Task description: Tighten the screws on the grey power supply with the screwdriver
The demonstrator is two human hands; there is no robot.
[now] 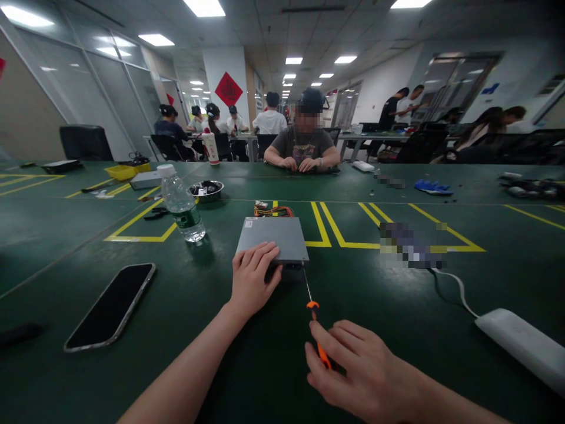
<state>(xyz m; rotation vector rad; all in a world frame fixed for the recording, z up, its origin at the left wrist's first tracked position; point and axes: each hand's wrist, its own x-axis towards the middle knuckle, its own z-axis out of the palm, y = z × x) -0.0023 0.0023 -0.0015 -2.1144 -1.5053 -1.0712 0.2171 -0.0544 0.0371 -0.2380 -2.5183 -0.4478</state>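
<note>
A grey metal computer power supply point(276, 232) lies flat on the green table, its bundle of coloured cables point(278, 211) at the far side. My left hand point(256, 274) rests over its near left corner, fingers on the top and thumb at the near face. In my right hand point(353, 368) is a screwdriver point(312, 309) with an orange and black handle, held between thumb and fingers. The thin shaft points away from me, and its tip meets the near right corner of the power supply. Whether the tip sits in a screw is too small to tell.
Left of the power supply stand a water bottle point(183, 206) and a metal bowl point(206, 189) of small parts. A phone point(110, 306) lies at the near left. On the right are a white power strip point(523, 341) and its cord. A person point(304, 141) sits opposite.
</note>
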